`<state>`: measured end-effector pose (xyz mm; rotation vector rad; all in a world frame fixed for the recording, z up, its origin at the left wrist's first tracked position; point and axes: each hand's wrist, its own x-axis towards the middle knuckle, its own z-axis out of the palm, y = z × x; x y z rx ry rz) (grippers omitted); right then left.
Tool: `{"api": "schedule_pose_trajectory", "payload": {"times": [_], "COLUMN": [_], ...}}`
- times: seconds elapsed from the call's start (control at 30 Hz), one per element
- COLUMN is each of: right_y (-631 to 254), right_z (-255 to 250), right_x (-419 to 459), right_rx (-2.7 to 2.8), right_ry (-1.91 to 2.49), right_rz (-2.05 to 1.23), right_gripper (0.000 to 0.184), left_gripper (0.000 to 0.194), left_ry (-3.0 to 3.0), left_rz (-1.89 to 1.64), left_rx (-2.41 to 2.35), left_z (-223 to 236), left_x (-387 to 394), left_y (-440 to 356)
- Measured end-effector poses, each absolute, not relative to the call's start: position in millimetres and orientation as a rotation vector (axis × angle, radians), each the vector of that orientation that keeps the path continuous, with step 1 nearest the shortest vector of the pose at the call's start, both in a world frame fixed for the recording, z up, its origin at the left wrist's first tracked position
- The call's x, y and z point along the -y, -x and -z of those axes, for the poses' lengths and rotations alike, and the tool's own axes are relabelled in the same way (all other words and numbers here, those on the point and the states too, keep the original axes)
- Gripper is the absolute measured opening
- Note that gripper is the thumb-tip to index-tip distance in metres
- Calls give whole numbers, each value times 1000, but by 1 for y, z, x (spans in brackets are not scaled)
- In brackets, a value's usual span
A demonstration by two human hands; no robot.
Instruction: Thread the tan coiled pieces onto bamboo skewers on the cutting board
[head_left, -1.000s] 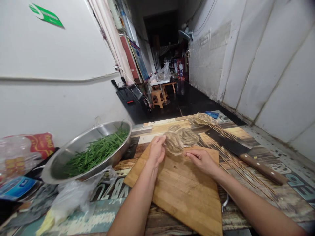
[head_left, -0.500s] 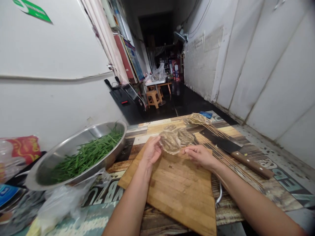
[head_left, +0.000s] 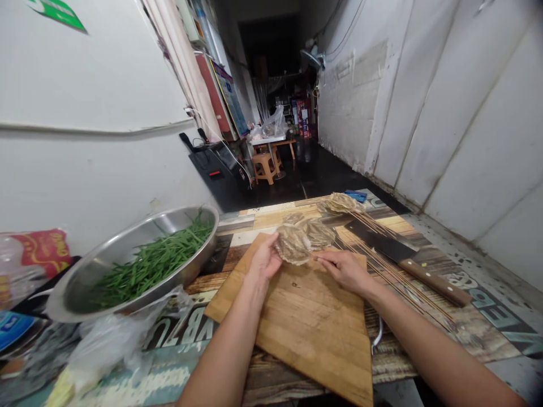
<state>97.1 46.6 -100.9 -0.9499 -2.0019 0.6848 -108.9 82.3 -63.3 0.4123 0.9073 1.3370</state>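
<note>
My left hand [head_left: 266,259] grips the edge of a flat, round, wrinkled brownish food piece [head_left: 292,245], raised over the far end of the wooden cutting board [head_left: 314,322]. At the right edge of that piece, my right hand [head_left: 341,268] is pinched on what looks like a thin bamboo skewer, mostly hidden by the fingers. Just beyond the hands lie similar wrinkled pieces [head_left: 318,233]. Several loose bamboo skewers [head_left: 407,280] rest to the right of the board. Farther back is a pile of skewered pieces [head_left: 339,202].
A cleaver [head_left: 432,281] with a wooden handle lies at the right. On the left stands a steel basin [head_left: 57,308] of cut green vegetables [head_left: 156,263]. A clear plastic bag [head_left: 106,345] is in front of it. A blue object [head_left: 356,195] sits at the table's far edge.
The wrinkled piece has turned slightly, its flat side now facing me more. Both hands keep their grip and have hardly moved. The view has shifted slightly.
</note>
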Motion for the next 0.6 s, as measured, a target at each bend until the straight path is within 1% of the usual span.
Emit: {"api": "schedule_pose_trajectory", "payload": {"times": [0.1,0.2,0.27,0.37,0.43,0.47,0.5,0.53,0.6], "right_y": [-95,-93,-92,-92,-93,-93,-93,-93,-95], "right_z": [103,100,97,93,94,95,96,98,99], "right_x": [-45,-44,-43,-42,-42,-43,-44,-44,-46], "right_rx": [2026,1966,1882,1699,1622,1636,1688,1777,1984], "right_ry": [953,943,941,956,986,1008,1028,1036,1028], "right_rz": [-642,-779,-982,-1389,-1572,-1569,-1477,-1304,-814], "right_gripper": [31,30,32,41,46,45,43,40,34], "left_gripper": [16,15,15,15,15,15,15,15,14], "left_ry": [-349,-388,-440,-504,-524,-527,-526,-516,-464], "left_rz": [-1275,-1242,-1229,-1214,-1208,-1212,-1220,-1230,-1241], "left_rx": [-914,-918,-907,-902,-904,-907,-912,-918,-930], "left_z": [61,61,62,65,66,66,66,66,63], "left_x": [-82,-81,-81,-81,-81,-82,-82,-82,-83], "left_y": [109,113,115,116,115,115,115,114,113]}}
